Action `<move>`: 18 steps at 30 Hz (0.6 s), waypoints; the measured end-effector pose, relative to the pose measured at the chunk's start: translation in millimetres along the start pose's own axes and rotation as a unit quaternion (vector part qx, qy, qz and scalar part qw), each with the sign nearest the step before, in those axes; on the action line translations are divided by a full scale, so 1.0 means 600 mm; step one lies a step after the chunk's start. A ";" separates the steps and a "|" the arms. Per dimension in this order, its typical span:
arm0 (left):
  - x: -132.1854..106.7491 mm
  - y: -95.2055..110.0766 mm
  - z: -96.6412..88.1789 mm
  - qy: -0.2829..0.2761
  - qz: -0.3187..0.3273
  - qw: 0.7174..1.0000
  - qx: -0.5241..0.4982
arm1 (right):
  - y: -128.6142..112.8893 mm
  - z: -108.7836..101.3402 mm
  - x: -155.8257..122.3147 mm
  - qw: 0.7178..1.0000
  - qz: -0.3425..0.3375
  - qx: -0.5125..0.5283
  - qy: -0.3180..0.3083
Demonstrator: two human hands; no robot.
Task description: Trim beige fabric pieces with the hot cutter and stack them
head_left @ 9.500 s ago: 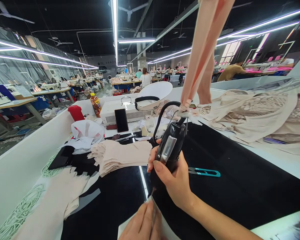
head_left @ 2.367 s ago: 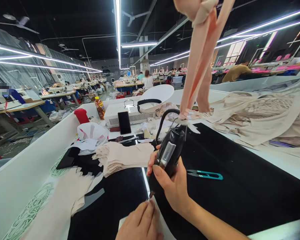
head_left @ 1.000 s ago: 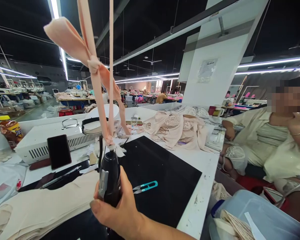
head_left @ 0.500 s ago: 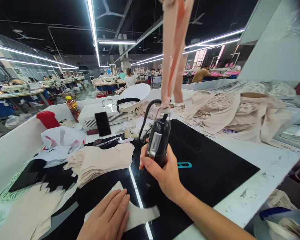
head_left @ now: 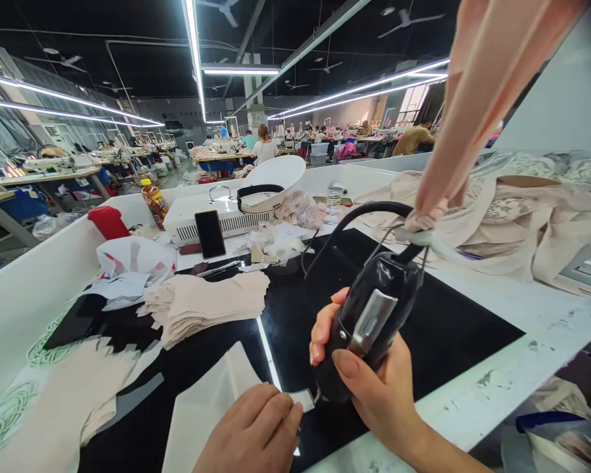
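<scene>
My right hand is wrapped round a black handheld tool with a metal clip. A black cable and a pink fabric strip tied to its top run up out of view. The tool's tip sits at the edge of a pale fabric piece on the black work surface. My left hand lies flat on that piece, fingers stretched out, pressing it down beside the tip.
A stack of beige cut pieces lies to the left, more beige fabric at the near left. Behind are a white box with a phone leaning on it, a red cup, and crumpled beige garments at right.
The tool has tilted and come nearer, its tip now at the fabric piece's edge. My left hand has shifted right along the piece. The view has turned slightly.
</scene>
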State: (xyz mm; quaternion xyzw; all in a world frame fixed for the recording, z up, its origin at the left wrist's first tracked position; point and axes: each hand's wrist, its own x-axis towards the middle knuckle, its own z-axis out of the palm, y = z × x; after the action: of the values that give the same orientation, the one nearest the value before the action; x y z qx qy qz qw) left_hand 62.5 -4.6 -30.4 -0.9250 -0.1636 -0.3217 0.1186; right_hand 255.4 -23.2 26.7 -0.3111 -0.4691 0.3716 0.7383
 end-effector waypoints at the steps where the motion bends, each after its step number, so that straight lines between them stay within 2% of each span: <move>1: 0.002 0.001 0.001 -0.005 0.001 1.000 0.000 | 0.002 0.001 0.000 1.000 -0.002 -0.001 0.001; 8: 0.009 0.003 0.017 -0.024 -0.010 1.000 -0.013 | 0.011 0.003 0.002 1.000 -0.005 -0.007 0.005; 13: 0.018 0.006 0.030 -0.057 -0.059 0.996 -0.040 | 0.009 0.001 0.000 1.000 -0.003 -0.014 0.008; 18: 0.017 0.008 0.033 -0.063 -0.087 0.992 -0.059 | 0.006 0.004 0.002 1.000 0.005 -0.015 0.005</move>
State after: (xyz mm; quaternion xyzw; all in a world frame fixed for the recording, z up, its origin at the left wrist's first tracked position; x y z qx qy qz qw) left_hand 82.8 -0.3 -39.8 -0.9313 -0.2308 -0.2808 0.0245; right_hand 252.7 -20.1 24.9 -0.3264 -0.4691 0.3669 0.7340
